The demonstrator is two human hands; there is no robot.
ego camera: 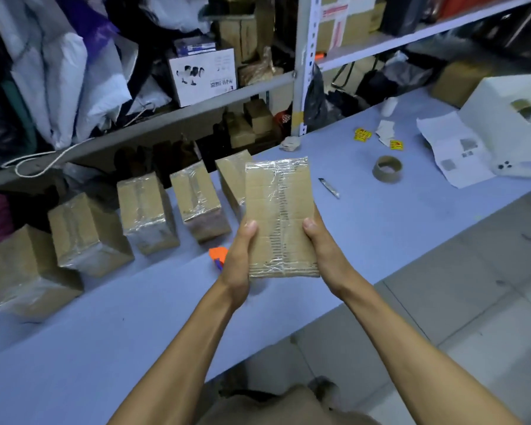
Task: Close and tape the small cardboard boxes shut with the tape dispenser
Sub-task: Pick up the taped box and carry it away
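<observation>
A small taped cardboard box [279,216] is held up above the blue table [105,317], its taped face toward me. My left hand [238,256] grips its left side, thumb on the front. My right hand [319,240] grips the right side the same way. An orange tape dispenser [217,255] lies on the table, partly hidden behind my left hand. Several taped boxes stand in a row along the table's back edge, among them one at the far left [28,271], one in the middle [146,210] and one just behind the held box [232,179].
A spent tape core [387,169], a utility knife [329,188], yellow stickers [362,134], printed papers [454,151], a phone [515,170] and a white foam block [509,108] lie to the right. Cluttered metal shelving [302,56] stands behind the table. Tiled floor lies to the lower right.
</observation>
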